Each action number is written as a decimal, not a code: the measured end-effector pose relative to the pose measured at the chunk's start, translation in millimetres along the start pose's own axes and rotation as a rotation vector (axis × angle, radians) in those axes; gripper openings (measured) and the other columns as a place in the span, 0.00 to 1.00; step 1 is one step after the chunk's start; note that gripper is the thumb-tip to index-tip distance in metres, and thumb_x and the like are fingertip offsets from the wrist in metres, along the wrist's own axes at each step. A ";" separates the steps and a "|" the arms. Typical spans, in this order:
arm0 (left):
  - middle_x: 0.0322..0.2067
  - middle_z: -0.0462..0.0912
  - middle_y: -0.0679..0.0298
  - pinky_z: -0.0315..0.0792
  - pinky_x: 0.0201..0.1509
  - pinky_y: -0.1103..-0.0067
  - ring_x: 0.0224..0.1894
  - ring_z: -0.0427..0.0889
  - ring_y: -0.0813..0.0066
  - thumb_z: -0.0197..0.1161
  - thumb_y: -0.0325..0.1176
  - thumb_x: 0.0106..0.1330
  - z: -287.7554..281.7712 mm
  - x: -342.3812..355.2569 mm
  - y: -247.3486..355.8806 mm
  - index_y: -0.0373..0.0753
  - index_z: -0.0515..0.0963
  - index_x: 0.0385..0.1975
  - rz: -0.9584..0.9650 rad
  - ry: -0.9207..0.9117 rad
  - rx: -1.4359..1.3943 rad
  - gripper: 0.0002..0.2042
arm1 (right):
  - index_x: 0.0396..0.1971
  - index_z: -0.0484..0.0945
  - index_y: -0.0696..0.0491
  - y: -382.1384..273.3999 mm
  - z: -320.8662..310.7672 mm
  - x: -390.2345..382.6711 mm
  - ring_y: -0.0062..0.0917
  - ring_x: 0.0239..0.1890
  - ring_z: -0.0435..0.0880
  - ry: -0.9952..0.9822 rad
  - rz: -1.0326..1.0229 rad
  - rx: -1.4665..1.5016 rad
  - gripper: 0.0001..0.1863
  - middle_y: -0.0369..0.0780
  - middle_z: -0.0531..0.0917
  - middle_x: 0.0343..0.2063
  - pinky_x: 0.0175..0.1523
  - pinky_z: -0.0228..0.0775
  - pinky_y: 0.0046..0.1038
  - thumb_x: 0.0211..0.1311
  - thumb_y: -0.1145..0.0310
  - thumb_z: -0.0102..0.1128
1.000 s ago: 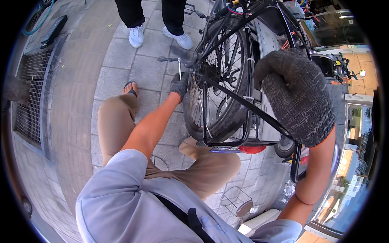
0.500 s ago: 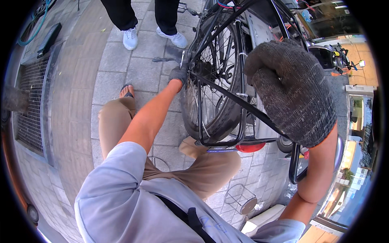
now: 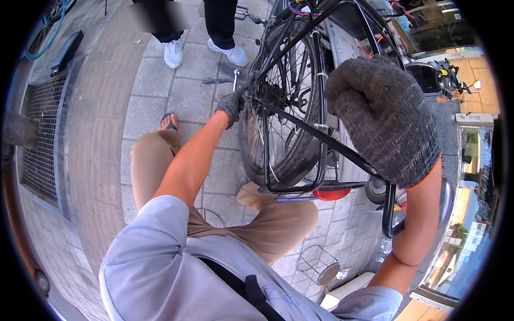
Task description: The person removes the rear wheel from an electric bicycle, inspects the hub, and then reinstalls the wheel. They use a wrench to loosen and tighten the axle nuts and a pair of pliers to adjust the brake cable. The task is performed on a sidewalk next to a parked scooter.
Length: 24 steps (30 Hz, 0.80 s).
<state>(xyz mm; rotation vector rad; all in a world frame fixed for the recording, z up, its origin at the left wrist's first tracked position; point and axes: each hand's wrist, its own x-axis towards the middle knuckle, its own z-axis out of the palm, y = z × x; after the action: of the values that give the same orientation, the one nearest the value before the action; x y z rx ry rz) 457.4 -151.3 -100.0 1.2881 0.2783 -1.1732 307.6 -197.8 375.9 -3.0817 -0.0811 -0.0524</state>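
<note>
My left hand (image 3: 231,107) wears a dark grey knit glove and is closed round a shiny metal wrench (image 3: 236,80). The wrench points up and away, just left of the hub of the bicycle's rear wheel (image 3: 276,96). Close to the camera, my right hand (image 3: 385,120), gloved alike, is curled shut over the black rear rack (image 3: 342,147). Its fingertips face away from view, so whatever they grip is hidden. A red rear light (image 3: 332,193) sits at the rack's near end.
A person in black trousers and white shoes (image 3: 235,55) stands beyond the wheel. A wire-framed round stool (image 3: 327,273) is on the paving at my right. A metal grate (image 3: 42,134) lies far left, and a shop window (image 3: 471,214) is at the right.
My left hand, with the wrench, has moved a little left and nearer, away from the hub. The wrench now shows more clearly. My right hand has barely shifted.
</note>
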 end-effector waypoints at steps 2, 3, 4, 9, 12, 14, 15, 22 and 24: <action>0.25 0.82 0.63 0.64 0.22 0.70 0.20 0.71 0.68 0.53 0.61 0.69 -15.1 32.1 -30.6 0.41 0.82 0.27 0.003 0.165 -0.077 0.26 | 0.30 0.80 0.59 -2.8 0.1 2.4 0.30 0.30 0.82 0.014 -0.012 0.009 0.04 0.42 0.83 0.25 0.41 0.74 0.32 0.57 0.77 0.56; 0.31 0.85 0.58 0.69 0.30 0.64 0.27 0.77 0.60 0.52 0.61 0.68 -46.6 57.0 -54.2 0.38 0.83 0.33 0.141 0.349 0.090 0.28 | 0.30 0.80 0.59 -5.9 1.0 7.8 0.30 0.31 0.82 0.032 -0.050 0.011 0.04 0.42 0.83 0.25 0.41 0.74 0.32 0.57 0.77 0.56; 0.36 0.88 0.52 0.74 0.37 0.59 0.33 0.83 0.52 0.52 0.61 0.68 -72.0 68.9 -81.1 0.34 0.85 0.38 0.263 0.521 0.265 0.31 | 0.30 0.80 0.59 -7.7 1.3 10.0 0.30 0.31 0.82 0.046 -0.073 0.007 0.04 0.42 0.83 0.25 0.42 0.74 0.32 0.57 0.77 0.56; 0.57 0.77 0.41 0.69 0.64 0.59 0.63 0.75 0.44 0.50 0.62 0.67 -65.7 -10.6 -191.0 0.30 0.78 0.54 -0.202 0.428 0.758 0.36 | 0.30 0.80 0.59 -0.2 0.9 2.1 0.31 0.31 0.82 -0.011 -0.016 -0.024 0.05 0.42 0.82 0.25 0.41 0.73 0.32 0.57 0.78 0.55; 0.62 0.73 0.42 0.65 0.69 0.61 0.66 0.71 0.46 0.50 0.60 0.67 -84.7 -32.4 -237.7 0.31 0.76 0.57 -0.271 0.218 1.033 0.36 | 0.30 0.79 0.59 2.5 2.0 2.8 0.30 0.31 0.82 -0.024 -0.023 0.006 0.05 0.42 0.82 0.26 0.41 0.73 0.32 0.57 0.78 0.54; 0.65 0.68 0.41 0.60 0.73 0.64 0.69 0.67 0.47 0.50 0.57 0.67 -88.8 -22.5 -237.7 0.30 0.74 0.60 -0.215 0.160 1.083 0.35 | 0.29 0.79 0.60 4.4 2.8 4.3 0.30 0.31 0.82 -0.022 -0.034 0.017 0.05 0.43 0.82 0.26 0.40 0.73 0.32 0.57 0.78 0.54; 0.64 0.70 0.40 0.61 0.72 0.64 0.69 0.68 0.46 0.49 0.55 0.67 -90.0 -3.3 -222.6 0.30 0.73 0.61 -0.074 0.186 0.987 0.34 | 0.29 0.79 0.60 2.7 3.5 4.9 0.30 0.31 0.82 -0.024 -0.030 0.034 0.05 0.43 0.82 0.26 0.40 0.73 0.32 0.56 0.78 0.54; 0.45 0.81 0.56 0.74 0.27 0.68 0.26 0.82 0.66 0.54 0.57 0.68 -3.0 2.1 6.9 0.42 0.68 0.58 0.188 -0.023 0.189 0.28 | 0.29 0.80 0.57 -8.3 -2.0 4.5 0.37 0.32 0.82 0.009 -0.011 0.001 0.03 0.43 0.82 0.26 0.43 0.73 0.35 0.56 0.77 0.59; 0.43 0.81 0.57 0.73 0.25 0.70 0.25 0.82 0.68 0.53 0.58 0.69 0.4 0.0 31.9 0.42 0.69 0.57 0.221 -0.052 0.289 0.27 | 0.29 0.81 0.54 -11.7 -7.8 8.7 0.41 0.33 0.82 0.036 -0.024 -0.011 0.03 0.45 0.82 0.26 0.42 0.73 0.39 0.55 0.74 0.60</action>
<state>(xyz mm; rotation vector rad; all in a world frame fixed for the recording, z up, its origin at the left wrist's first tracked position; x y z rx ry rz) 482.4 -156.8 -81.1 1.4944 -0.0747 -1.0817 315.4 -186.2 384.6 -3.0900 -0.1173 -0.1097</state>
